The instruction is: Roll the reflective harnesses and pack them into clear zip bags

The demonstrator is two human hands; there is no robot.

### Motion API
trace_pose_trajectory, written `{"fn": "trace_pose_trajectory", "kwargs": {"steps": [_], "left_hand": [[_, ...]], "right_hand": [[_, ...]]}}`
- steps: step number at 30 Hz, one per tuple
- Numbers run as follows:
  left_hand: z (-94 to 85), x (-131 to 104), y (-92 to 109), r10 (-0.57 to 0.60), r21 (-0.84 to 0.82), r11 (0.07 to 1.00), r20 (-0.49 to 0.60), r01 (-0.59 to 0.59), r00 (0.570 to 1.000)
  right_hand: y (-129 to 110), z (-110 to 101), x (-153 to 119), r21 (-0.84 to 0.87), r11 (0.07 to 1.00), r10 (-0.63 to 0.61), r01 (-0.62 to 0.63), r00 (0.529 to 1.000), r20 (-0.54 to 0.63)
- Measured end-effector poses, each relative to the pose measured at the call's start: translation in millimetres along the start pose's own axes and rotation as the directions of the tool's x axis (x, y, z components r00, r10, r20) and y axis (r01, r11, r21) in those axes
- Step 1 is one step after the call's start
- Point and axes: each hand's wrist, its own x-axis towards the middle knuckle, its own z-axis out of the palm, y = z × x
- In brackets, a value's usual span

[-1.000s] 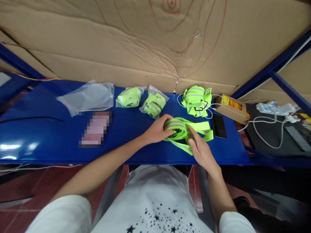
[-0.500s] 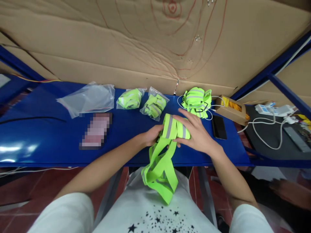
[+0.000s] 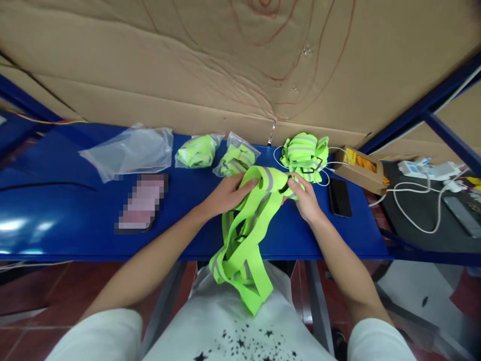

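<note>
Both hands, left hand (image 3: pixel 225 193) and right hand (image 3: pixel 305 198), are pinching the reflective vest (image 3: pixel 246 235) in closed fingers above the blue surface (image 3: pixel 56 210), its straps hanging toward six o'clock; untangling seems underway, and folding needs straightened straps.

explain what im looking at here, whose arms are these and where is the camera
There is no machine here: the camera sits on a person's head and looks down, so the two bare arms are the wearer's own. The left hand and the right hand together hold up a bright yellow-green reflective strap vest, whose loose loops hang down over the edge of the blue table toward the lap. On the table lie two small clear bags with folded vests, an empty-looking clear bag, a pile of unbagged vests, a dark phone, a small cardboard box and white cables. Brown cardboard stands behind.
</note>
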Motion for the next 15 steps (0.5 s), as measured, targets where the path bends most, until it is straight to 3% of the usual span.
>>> {"fn": "trace_pose_trajectory", "kwargs": {"steps": [2,3,5,8,12,15], "left_hand": [[-2.7,-0.8,1.3,0.244,0.109,0.966,-0.102,-0.233,0.964],[-2.9,-1.3,1.8,0.35,0.141,0.932,-0.094,-0.335,0.932],[-1.3,-2.4,2.5,0.478,0.172,0.863,0.023,-0.475,0.878],[2.2,-3.0,1.6,0.49,0.216,0.828,0.17,-0.517,0.855],[-0.8,-1.8,-0.5,0.409,0.24,0.862,0.189,-0.446,0.893],[-5.9,-2.5,1.1,0.348,0.182,0.898,0.263,-0.4,0.9]], "right_hand": [[0.6,0.6,3.2,0.15,0.978,0.151,-0.148,0.989,-0.01],[1.2,1.3,4.2,0.192,0.959,0.21,-0.21,0.977,0.021],[2.9,3.2,4.9,0.236,0.918,0.301,-0.32,0.947,0.114],[5.2,5.6,4.1,0.259,0.858,0.388,-0.443,0.891,0.236],[4.3,4.7,2.6,0.252,0.826,0.423,-0.505,0.849,0.316],[2.8,2.7,2.5,0.23,0.831,0.419,-0.507,0.841,0.342]]}}
